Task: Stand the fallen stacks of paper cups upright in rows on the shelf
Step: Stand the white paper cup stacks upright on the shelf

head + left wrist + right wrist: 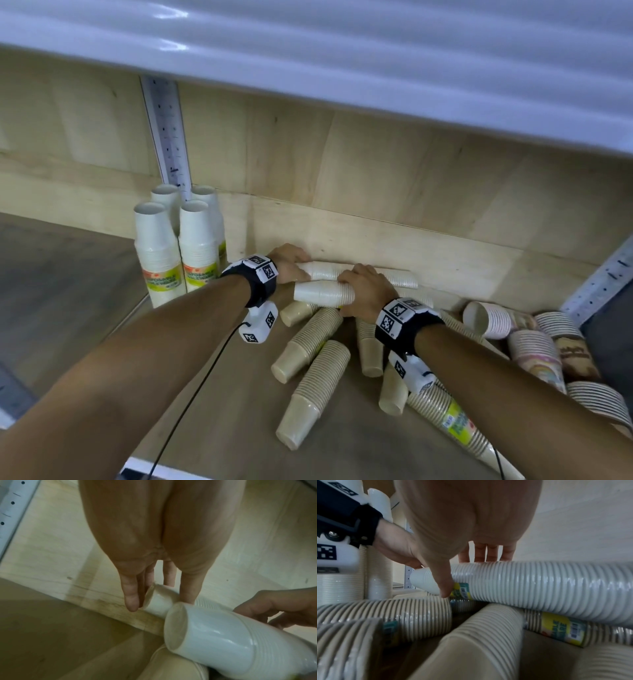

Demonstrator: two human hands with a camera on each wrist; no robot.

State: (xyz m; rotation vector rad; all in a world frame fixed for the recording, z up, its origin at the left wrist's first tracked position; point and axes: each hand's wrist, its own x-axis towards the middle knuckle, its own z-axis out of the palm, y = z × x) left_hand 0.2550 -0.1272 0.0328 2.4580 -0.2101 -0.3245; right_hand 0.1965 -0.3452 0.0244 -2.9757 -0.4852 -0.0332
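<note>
Right fingers (480,553) and thumb curled round near white stack (320,293), lying flat on shelf (212,404) atop tan stacks (311,342). Left hand (291,262) fingers (131,596) extended, closing on base end of far white stack (397,275), lying against back wall (376,178); firm grasp: cannot tell. Four upright stacks (181,246) stand left of both white stacks.

Bare forearms, black wrist straps (255,286), white camera modules with square black-and-white markers (414,371), thin black cable (191,401)
</note>
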